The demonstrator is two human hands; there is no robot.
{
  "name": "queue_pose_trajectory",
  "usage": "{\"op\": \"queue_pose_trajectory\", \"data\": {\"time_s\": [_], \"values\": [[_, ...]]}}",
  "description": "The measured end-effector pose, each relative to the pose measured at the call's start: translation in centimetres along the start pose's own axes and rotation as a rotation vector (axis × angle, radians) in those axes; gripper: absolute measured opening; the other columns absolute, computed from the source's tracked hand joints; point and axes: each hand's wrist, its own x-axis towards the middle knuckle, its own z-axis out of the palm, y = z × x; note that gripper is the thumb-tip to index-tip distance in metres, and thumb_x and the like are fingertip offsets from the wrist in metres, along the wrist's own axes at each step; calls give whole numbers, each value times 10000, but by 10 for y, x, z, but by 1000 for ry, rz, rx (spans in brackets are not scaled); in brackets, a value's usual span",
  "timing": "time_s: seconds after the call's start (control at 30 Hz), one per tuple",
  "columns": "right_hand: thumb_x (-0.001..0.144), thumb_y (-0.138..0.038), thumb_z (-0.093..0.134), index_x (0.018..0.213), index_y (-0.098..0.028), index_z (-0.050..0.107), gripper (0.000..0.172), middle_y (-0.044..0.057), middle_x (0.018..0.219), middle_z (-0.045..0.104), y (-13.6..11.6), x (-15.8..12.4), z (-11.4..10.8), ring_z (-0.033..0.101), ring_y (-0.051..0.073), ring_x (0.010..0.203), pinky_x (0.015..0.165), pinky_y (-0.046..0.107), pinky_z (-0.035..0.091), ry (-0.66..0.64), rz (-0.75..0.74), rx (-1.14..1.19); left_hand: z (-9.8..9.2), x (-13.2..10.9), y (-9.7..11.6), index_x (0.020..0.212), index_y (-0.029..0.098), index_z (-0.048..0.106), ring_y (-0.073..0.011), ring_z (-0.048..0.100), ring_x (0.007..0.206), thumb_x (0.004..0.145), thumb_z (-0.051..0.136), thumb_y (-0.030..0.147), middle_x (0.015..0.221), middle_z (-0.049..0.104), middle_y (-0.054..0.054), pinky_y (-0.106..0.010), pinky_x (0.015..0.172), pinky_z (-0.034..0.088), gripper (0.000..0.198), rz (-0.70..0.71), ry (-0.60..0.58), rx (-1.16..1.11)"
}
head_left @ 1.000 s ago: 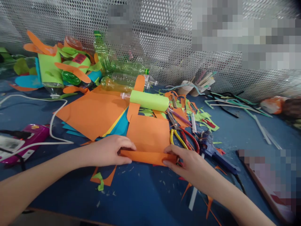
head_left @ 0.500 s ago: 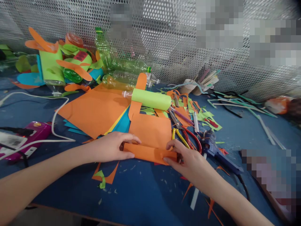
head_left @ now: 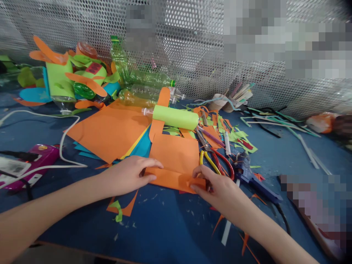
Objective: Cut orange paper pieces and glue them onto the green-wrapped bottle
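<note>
An orange sheet of paper lies in front of me, its near edge folded over into a band. My left hand pinches the left end of that fold between thumb and fingers. At the right end, my right hand grips the fold the same way, its fingertips partly hidden. Just beyond the sheet rests a plastic bottle wrapped in light green paper, with orange paper wings sticking out across it. Scissors and pliers with red and yellow handles lie beside my right hand.
A blue glue gun lies right of my right hand. Large orange sheets are stacked at left, near a magenta power strip. Paper scraps, plastic bottles and finished paper-and-bottle models line the back by a perforated metal screen.
The folded edge of the orange sheet looks slightly flatter. Both hands keep their grip with hardly any movement, and the view has shifted a little.
</note>
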Motion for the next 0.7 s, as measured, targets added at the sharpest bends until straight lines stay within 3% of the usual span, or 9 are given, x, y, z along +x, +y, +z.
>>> {"op": "queue_pose_trajectory", "data": {"time_s": [0.3,0.7], "values": [[801,-237,515,908,-245,490,111,-53,590,556,2,1,3,561,130,516,497,212,394,19,1,3,-1,-1,4,1164,306,540,-194,582,931,856,467,352,1179,598,-7,-291,765,432,320,-49,-54,-7],[801,-261,520,871,-245,480,82,-50,619,577,1,2,5,568,139,531,518,228,401,20,47,-15,0,0,7,1159,261,539,-160,579,765,846,476,320,1088,627,-41,-295,744,430,325,-69,-32,7]]}}
